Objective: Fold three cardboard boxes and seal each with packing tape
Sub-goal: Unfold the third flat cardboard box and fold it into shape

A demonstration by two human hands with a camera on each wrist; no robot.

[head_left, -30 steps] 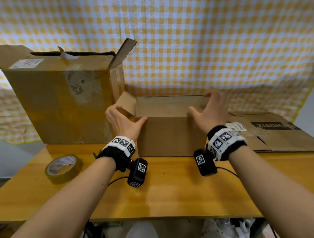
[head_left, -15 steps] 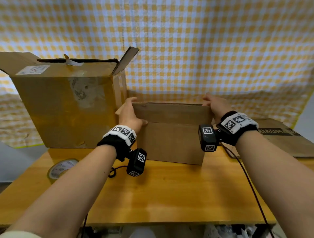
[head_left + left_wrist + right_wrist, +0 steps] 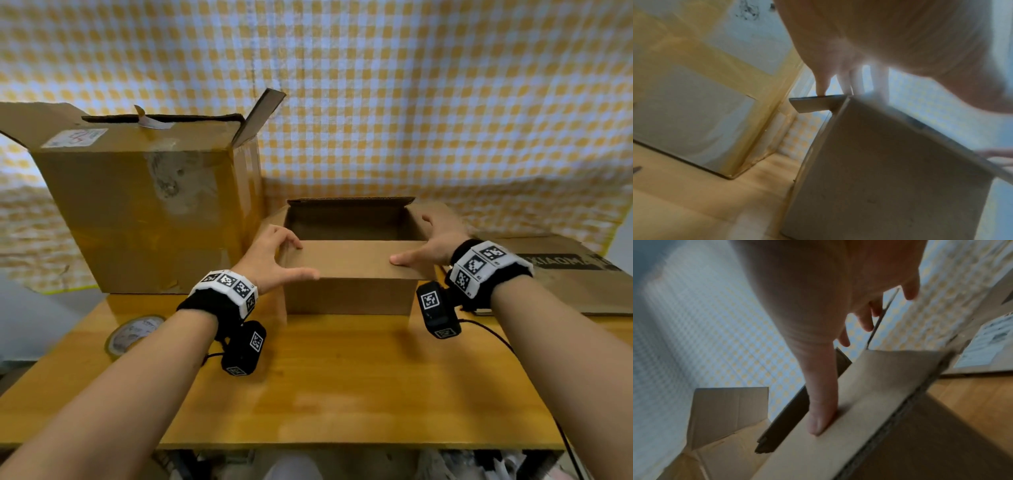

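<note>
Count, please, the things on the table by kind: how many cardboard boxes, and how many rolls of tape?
Cardboard boxes: 3: the tall box standing at left, the small open box under the left hand and right hand, the flattened box at right.
Tape rolls: 1: tape roll.
Total: 4

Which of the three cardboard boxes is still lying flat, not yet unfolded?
The flattened box at the right, printed with black lettering, lies flat on the table. The small box and the large taped box stand open.
</note>
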